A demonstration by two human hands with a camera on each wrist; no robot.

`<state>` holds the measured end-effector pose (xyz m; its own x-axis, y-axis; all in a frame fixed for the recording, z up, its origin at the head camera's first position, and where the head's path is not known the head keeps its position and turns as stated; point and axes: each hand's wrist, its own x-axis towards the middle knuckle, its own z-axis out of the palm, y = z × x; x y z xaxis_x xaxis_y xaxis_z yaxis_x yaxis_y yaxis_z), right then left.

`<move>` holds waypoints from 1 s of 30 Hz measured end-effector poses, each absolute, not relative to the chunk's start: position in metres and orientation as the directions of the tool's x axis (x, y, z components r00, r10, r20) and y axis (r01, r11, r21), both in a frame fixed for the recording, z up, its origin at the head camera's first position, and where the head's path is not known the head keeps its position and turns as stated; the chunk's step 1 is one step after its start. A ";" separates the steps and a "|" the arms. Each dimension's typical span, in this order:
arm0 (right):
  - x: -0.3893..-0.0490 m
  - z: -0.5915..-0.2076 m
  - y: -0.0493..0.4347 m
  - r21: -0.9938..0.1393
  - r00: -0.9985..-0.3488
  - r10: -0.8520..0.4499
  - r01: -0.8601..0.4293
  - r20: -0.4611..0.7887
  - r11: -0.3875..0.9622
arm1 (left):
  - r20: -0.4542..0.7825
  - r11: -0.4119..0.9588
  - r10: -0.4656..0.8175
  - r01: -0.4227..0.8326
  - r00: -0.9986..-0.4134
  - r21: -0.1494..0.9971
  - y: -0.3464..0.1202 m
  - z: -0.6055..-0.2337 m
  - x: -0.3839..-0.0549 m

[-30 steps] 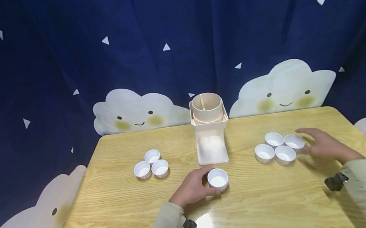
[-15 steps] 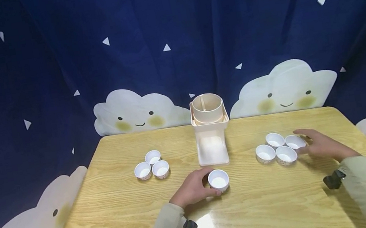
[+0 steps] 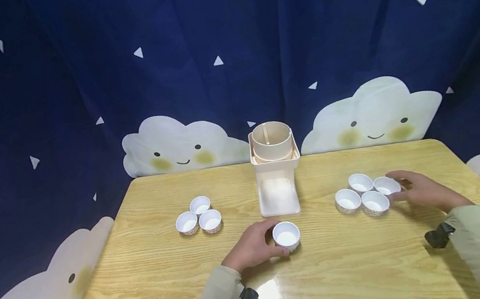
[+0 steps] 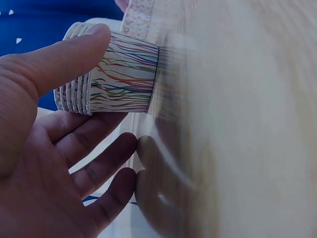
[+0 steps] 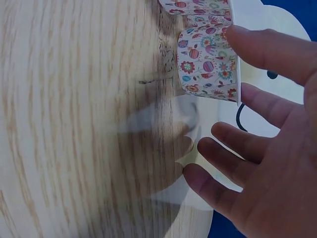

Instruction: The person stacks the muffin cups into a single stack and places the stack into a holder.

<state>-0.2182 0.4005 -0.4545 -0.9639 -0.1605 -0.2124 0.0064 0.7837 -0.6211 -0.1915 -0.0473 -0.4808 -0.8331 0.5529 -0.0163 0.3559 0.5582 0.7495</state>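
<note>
In the head view my left hand point(image 3: 256, 244) holds a stack of nested paper baking cups point(image 3: 286, 236) at the table's middle. The left wrist view shows coloured wavy lines on the outer cup point(image 4: 126, 74) and several stacked rims under my thumb point(image 4: 74, 57). At the right, my right hand point(image 3: 423, 189) has thumb and index finger at opposite sides of a floral paper cup point(image 3: 387, 185). That cup point(image 5: 208, 64) stands upright, close against its neighbours, with my thumb and index fingertips at its rim. My other right fingers are spread below it.
Other white-lined cups point(image 3: 347, 201) cluster beside my right hand. Three patterned cups point(image 3: 187, 223) stand together at the left. A cream plastic dispenser-like stand point(image 3: 279, 201) with a round top is at the back centre of the wooden table point(image 3: 148, 286). A blue curtain point(image 3: 211, 91) hangs behind.
My right hand has moved slightly left and its thumb and index finger have closed in around the rightmost cup. My left hand and its cup stack have stayed in place.
</note>
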 end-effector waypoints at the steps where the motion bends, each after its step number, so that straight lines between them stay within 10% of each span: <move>1: -0.218 -0.455 0.401 -0.621 -0.964 -0.162 0.003 -0.209 0.784 | -0.015 0.557 0.553 0.356 -0.833 0.750 -0.047 -0.481 -0.192; 30: -0.217 -0.461 0.409 -0.590 -0.978 -0.114 0.011 -0.175 0.808 | -0.012 0.536 0.560 0.351 -0.829 0.768 -0.047 -0.482 -0.191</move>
<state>-0.2170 0.4087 -0.4612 -0.9780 -0.1139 -0.1745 0.0112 0.8075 -0.5897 -0.1915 -0.0471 -0.4823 -0.8286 0.5597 -0.0116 0.3513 0.5361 0.7676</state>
